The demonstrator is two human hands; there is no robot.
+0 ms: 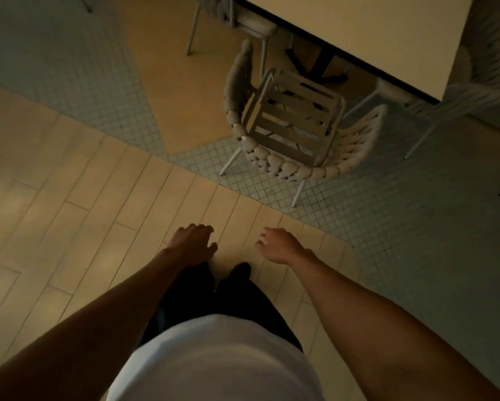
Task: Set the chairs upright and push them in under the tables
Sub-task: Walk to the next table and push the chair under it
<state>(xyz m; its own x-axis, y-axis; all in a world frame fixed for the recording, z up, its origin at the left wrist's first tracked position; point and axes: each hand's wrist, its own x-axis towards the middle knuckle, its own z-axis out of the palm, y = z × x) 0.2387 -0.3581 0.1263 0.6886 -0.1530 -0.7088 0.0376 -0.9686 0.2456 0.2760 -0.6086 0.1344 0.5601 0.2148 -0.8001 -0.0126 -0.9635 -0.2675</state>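
Observation:
A pale woven-rope chair (295, 166) with a slatted seat stands upright on the small-tile floor, its curved back toward me and its front just short of the cream table (367, 33). The chair is only partly under the table edge. My left hand (194, 244) and my right hand (277, 246) hang in front of me over the plank floor, well short of the chair back. Both hands hold nothing and their fingers are loosely curled and apart.
A second chair (243, 21) sits tucked at the table's left side, and a third chair (457, 102) stands at the right corner. The table's dark base (321, 65) shows under the top. My legs and shoes are below my hands.

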